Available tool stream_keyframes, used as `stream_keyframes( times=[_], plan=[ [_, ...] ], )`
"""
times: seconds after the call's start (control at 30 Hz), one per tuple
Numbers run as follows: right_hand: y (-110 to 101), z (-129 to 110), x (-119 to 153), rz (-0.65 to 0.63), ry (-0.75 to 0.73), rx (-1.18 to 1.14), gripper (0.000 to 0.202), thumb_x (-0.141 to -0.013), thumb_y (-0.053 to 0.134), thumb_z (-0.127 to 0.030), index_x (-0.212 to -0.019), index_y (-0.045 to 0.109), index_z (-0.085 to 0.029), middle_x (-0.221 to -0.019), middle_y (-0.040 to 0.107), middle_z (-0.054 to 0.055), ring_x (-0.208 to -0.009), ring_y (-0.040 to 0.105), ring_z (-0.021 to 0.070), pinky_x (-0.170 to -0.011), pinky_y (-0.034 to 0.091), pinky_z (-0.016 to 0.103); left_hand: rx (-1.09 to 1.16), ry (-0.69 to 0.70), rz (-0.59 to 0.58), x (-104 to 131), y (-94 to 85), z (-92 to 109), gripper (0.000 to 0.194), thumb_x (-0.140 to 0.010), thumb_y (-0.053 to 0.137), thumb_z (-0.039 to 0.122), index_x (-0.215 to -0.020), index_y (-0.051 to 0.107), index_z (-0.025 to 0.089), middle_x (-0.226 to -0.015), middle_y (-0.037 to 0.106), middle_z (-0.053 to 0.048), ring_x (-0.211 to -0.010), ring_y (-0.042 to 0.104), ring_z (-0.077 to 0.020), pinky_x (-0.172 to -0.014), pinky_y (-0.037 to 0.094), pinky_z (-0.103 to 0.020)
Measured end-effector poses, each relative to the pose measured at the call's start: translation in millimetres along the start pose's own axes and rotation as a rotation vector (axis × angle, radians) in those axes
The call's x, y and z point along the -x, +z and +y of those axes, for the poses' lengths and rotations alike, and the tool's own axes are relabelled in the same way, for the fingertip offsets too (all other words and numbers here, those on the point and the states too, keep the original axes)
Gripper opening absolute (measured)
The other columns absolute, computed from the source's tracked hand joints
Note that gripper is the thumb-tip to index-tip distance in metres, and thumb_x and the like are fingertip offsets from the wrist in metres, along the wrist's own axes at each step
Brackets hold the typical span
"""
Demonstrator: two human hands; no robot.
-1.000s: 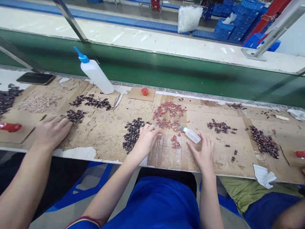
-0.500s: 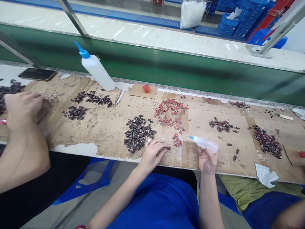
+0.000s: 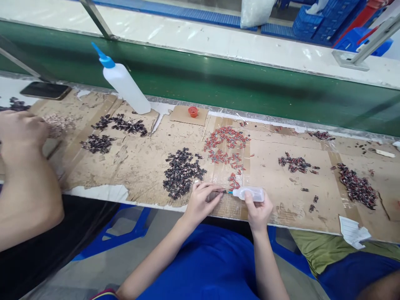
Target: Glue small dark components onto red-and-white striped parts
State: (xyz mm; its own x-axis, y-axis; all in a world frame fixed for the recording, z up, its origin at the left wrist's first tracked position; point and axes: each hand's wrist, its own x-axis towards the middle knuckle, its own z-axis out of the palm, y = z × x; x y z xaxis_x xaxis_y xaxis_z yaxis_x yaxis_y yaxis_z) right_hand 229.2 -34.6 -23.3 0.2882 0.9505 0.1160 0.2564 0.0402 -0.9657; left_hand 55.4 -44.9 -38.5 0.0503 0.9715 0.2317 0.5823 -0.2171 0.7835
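My left hand (image 3: 203,199) pinches a small dark part (image 3: 223,191) between thumb and fingertips, low over the cardboard. In my right hand (image 3: 260,208) is a small translucent squeeze bottle (image 3: 250,193), lying nearly level with its thin blue tip pointing left. That tip is at the dark part; whether it touches cannot be made out. A pile of small black parts (image 3: 181,173) lies just beyond my left hand. Small red-and-silver pieces (image 3: 223,139) are spread on the cardboard in front of both hands.
A large white bottle (image 3: 126,87) with a blue nozzle leans near the green back panel (image 3: 193,79). Beside it a red cup (image 3: 193,111) sits on cardboard. A co-worker's arm (image 3: 28,175) reaches in at left, near a phone (image 3: 45,90). More dark-red parts (image 3: 358,185) lie right.
My right hand has brought the small bottle left and slightly down, so its blue tip is now at the dark part. My left hand keeps its pinch. The view has shifted slightly.
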Motion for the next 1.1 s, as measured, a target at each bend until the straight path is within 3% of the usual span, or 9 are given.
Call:
stream_keyframes(
  times=[0.27, 0.5, 0.8, 0.97, 1.1],
  plan=[
    [2, 3, 0, -0.032, -0.023, 0.074, 0.03, -0.075, 0.066, -0.046, -0.069, 0.06, -0.018, -0.054, 0.062, 0.0, -0.046, 0.055, 0.0129, -0.042, 0.045, 0.023, 0.02, -0.044, -0.014, -1, -0.4, 1, 0.009, -0.083, 0.062, 0.022, -0.089, 0.069, 0.024, -0.085, 0.077, -0.001, -0.084, 0.068, -0.0194, -0.087, 0.038, -0.036],
    [2, 2, 1, 0.023, 0.005, 0.019, 0.027, -0.073, 0.068, -0.044, -0.071, 0.06, -0.019, -0.057, 0.065, 0.0, -0.049, 0.059, 0.015, -0.046, 0.048, 0.025, 0.037, -0.047, -0.011, -2, 0.0, 0, 0.009, -0.082, 0.062, 0.021, -0.089, 0.068, 0.024, -0.086, 0.077, -0.001, -0.084, 0.068, -0.0193, -0.087, 0.037, -0.037],
    [2, 3, 0, -0.039, 0.034, 0.0, 0.028, -0.074, 0.068, -0.044, -0.069, 0.06, -0.018, -0.056, 0.062, 0.0, -0.048, 0.056, 0.0141, -0.045, 0.045, 0.025, 0.018, -0.024, -0.003, -1, 0.9, 0, 0.008, -0.083, 0.063, 0.021, -0.089, 0.067, 0.024, -0.086, 0.077, 0.0, -0.084, 0.068, -0.019, -0.086, 0.035, -0.037],
    [-1, 8, 1, 0.065, 0.075, -0.039, 0.029, -0.072, 0.069, -0.044, -0.07, 0.059, -0.017, -0.058, 0.062, 0.0, -0.05, 0.058, 0.0144, -0.048, 0.047, 0.025, -0.015, 0.001, 0.013, 0, 1.7, 0, 0.007, -0.083, 0.062, 0.02, -0.088, 0.066, 0.023, -0.085, 0.077, 0.002, -0.084, 0.068, -0.0177, -0.087, 0.034, -0.036],
    [-9, 15, -5, 0.238, 0.096, -0.224, 0.032, -0.07, 0.073, -0.04, -0.082, 0.054, -0.018, -0.068, 0.064, 0.0, -0.056, 0.063, 0.0144, -0.057, 0.051, 0.027, -0.039, 0.01, -0.019, 0, -0.5, 2, 0.009, -0.085, 0.06, 0.02, -0.091, 0.065, 0.023, -0.089, 0.076, 0.0, -0.087, 0.067, -0.0181, -0.088, 0.033, -0.037]
  ],
)
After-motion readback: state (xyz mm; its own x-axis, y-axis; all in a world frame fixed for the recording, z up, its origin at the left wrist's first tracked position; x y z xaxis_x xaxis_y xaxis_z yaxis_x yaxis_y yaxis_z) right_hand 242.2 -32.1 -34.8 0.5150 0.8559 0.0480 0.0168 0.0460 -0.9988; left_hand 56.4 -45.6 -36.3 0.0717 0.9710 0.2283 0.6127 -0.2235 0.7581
